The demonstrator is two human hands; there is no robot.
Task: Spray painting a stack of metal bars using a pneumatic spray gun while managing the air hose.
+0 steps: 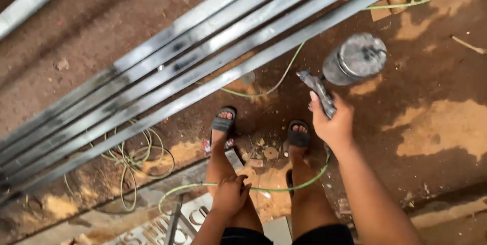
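Paint work is what the scene shows: the right hand (332, 123) is closed around the handle of a grey metal spray gun with a round lidded cup (350, 64), held just off the near edge of a row of long grey steel bars (213, 57) that slant across the view above the brown dirt floor (431, 123). The left hand (231, 194) pinches a thin pale-green hose (284, 189) in a light grip at the knee, on the near side of the bars. More of that hose lies in loose coils (129, 158) under the bars, and a stretch crosses between the 2 black sandals (223, 122). My judgement is that the hose could snag a foot or catch on a bar end, tugging the gun and streaking the wet coat. Below the bars, by the left hand, a flat pale sign panel with dark cut-out letter shapes (167, 227) lies at an angle on the floor.
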